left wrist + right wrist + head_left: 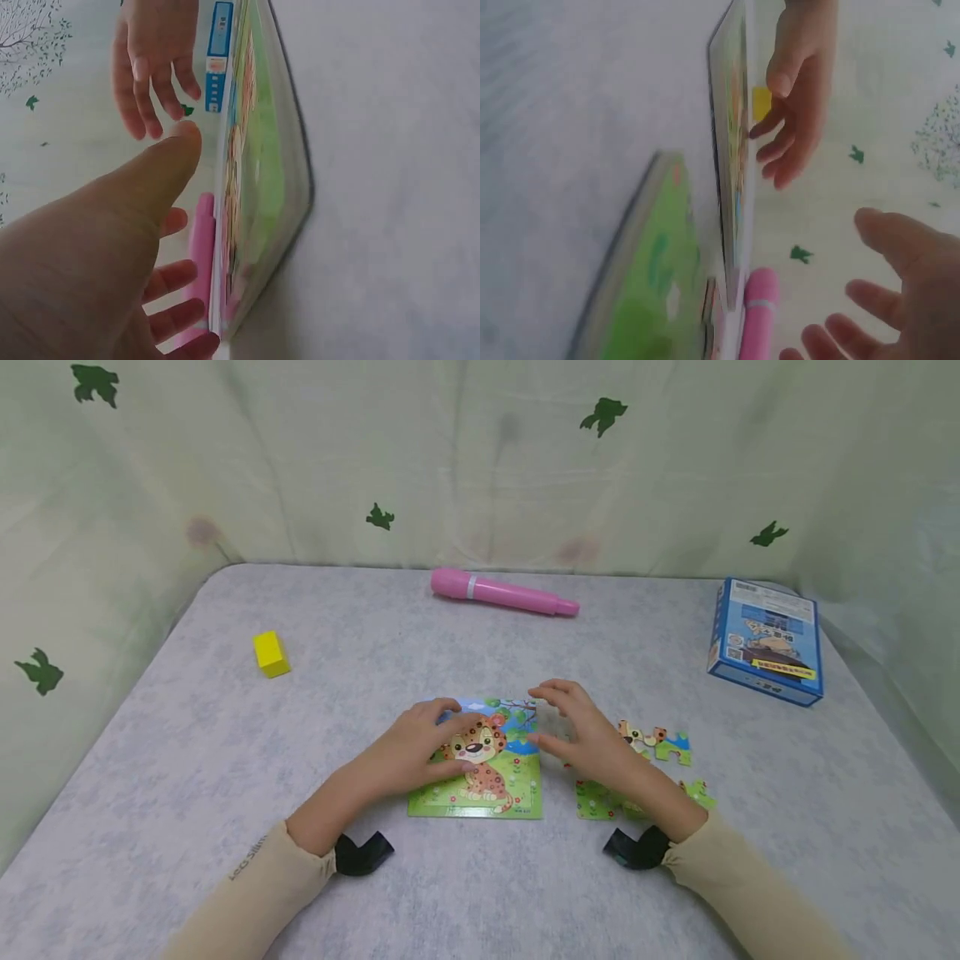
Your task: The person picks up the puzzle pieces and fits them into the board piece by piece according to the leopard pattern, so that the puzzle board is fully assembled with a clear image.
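Note:
A jigsaw board with a cartoon leopard picture lies flat in front of the person. Over its left side, the left hand has its fingers loosely bent and spread from the thumb, with nothing held; in the left wrist view, its fingertips come close to the board's edge, and contact cannot be made out. Just right of the board hovers the right hand, thumb and fingers apart, holding nothing. Loose puzzle pieces lie beside and beneath the right hand, which partly hides them.
A pink marker-shaped cylinder lies at the table's back edge. To the far left sits a yellow block. A blue box stands at the back right. Behind the table hangs a pale curtain.

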Demonstrator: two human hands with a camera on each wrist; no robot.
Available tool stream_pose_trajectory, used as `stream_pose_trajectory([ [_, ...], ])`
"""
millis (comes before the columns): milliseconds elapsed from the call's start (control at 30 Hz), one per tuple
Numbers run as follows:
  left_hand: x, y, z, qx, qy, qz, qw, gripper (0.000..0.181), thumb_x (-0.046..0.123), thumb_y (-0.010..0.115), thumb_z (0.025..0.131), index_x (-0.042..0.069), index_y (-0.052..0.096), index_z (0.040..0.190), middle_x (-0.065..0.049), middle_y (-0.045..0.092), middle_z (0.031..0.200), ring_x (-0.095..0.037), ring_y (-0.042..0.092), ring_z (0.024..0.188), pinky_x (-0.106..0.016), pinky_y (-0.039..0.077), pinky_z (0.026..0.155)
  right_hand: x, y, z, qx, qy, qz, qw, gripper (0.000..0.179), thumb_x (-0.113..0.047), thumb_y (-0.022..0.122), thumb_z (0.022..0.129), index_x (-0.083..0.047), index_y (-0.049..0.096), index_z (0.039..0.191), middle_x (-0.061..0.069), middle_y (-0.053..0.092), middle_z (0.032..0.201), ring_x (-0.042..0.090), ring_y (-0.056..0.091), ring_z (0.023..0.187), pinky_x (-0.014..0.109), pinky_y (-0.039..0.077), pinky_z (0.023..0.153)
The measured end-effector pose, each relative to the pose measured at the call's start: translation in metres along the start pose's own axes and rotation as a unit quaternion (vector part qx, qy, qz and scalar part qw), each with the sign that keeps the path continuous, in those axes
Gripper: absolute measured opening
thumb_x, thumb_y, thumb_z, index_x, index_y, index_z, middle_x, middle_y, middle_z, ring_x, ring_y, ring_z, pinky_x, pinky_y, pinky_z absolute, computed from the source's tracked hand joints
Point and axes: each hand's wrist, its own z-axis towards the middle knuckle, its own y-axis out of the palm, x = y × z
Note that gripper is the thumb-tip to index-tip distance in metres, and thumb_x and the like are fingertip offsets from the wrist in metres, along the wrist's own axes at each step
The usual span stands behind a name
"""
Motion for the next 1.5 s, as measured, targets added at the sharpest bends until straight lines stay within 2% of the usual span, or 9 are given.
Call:
stream_pose_trajectory([
  [100, -0.007, -0.005, -0.010, 0.001, -0.033, -0.052, 0.9981, 0.067, 0.050, 0.057, 0.083, 0.020, 0.036, 0.138, -0.009, 0.036, 0.132, -0.027, 0.033, 0.120, -0.044, 0.029, 0.097, 0.001, -0.010, -0.011, 0.024, -0.015, -0.010, 0.9995, 0.055, -0.025, 0.063, 0.085, -0.010, 0.040, 0.133, 0.007, 0.030, 0.136, 0.026, 0.037, 0.116, 0.047, 0.038, 0.089],
  [200, -0.012, -0.008, -0.021, -0.001, -0.058, -0.072, 0.9957, 0.071, 0.050, 0.056, 0.083, 0.017, 0.031, 0.140, -0.010, 0.032, 0.136, -0.028, 0.029, 0.124, -0.045, 0.028, 0.098, 0.002, -0.018, -0.022, 0.043, -0.024, -0.030, 0.9983, 0.058, -0.023, 0.066, 0.083, -0.009, 0.040, 0.133, 0.009, 0.032, 0.135, 0.027, 0.038, 0.115, 0.048, 0.038, 0.088],
  [400, -0.019, -0.011, -0.041, -0.007, -0.082, -0.099, 0.9916, 0.078, 0.053, 0.056, 0.081, 0.015, 0.026, 0.142, -0.010, 0.029, 0.139, -0.028, 0.027, 0.125, -0.046, 0.027, 0.099, 0.015, -0.025, -0.042, 0.036, -0.017, -0.049, 0.9980, 0.061, -0.021, 0.068, 0.081, -0.007, 0.039, 0.132, 0.012, 0.035, 0.133, 0.029, 0.041, 0.111, 0.047, 0.040, 0.085],
  [633, -0.027, -0.010, -0.050, -0.005, -0.062, -0.128, 0.9898, 0.081, 0.049, 0.063, 0.078, 0.010, 0.030, 0.140, -0.010, 0.031, 0.139, -0.029, 0.025, 0.127, -0.046, 0.023, 0.101, 0.033, -0.026, -0.054, 0.005, 0.015, -0.039, 0.9991, 0.059, -0.023, 0.066, 0.082, -0.006, 0.040, 0.132, 0.008, 0.041, 0.130, 0.023, 0.047, 0.107, 0.043, 0.043, 0.082],
  [833, -0.032, -0.006, -0.053, -0.012, -0.046, -0.142, 0.9887, 0.076, 0.044, 0.067, 0.076, 0.010, 0.037, 0.137, -0.009, 0.030, 0.140, -0.029, 0.022, 0.128, -0.048, 0.021, 0.101, 0.042, -0.023, -0.055, -0.007, 0.013, -0.062, 0.9980, 0.047, -0.020, 0.062, 0.086, -0.006, 0.048, 0.128, 0.007, 0.049, 0.126, 0.023, 0.047, 0.112, 0.043, 0.041, 0.088],
  [967, -0.032, -0.005, -0.053, -0.013, -0.046, -0.146, 0.9881, 0.076, 0.045, 0.067, 0.076, 0.010, 0.037, 0.137, -0.008, 0.030, 0.141, -0.029, 0.021, 0.129, -0.049, 0.020, 0.101, 0.046, -0.023, -0.054, -0.012, -0.002, -0.078, 0.9969, 0.042, -0.018, 0.063, 0.085, -0.008, 0.053, 0.124, 0.006, 0.052, 0.123, 0.023, 0.046, 0.114, 0.044, 0.038, 0.090],
  [1200, -0.033, -0.003, -0.053, -0.011, -0.050, -0.144, 0.9883, 0.077, 0.046, 0.067, 0.076, 0.011, 0.038, 0.137, -0.007, 0.030, 0.141, -0.027, 0.021, 0.129, -0.048, 0.020, 0.101, 0.045, -0.023, -0.054, -0.006, -0.018, -0.103, 0.9945, 0.037, -0.018, 0.065, 0.084, -0.010, 0.059, 0.119, 0.006, 0.053, 0.121, 0.026, 0.046, 0.113, 0.047, 0.037, 0.090],
  [1500, -0.033, -0.002, -0.053, -0.012, -0.050, -0.143, 0.9884, 0.077, 0.049, 0.066, 0.076, 0.012, 0.037, 0.138, -0.006, 0.029, 0.141, -0.028, 0.020, 0.129, -0.049, 0.020, 0.101, 0.037, -0.022, -0.055, 0.027, -0.011, -0.090, 0.9956, 0.037, -0.015, 0.068, 0.081, -0.005, 0.060, 0.115, 0.008, 0.052, 0.116, 0.023, 0.049, 0.103, 0.040, 0.046, 0.078],
])
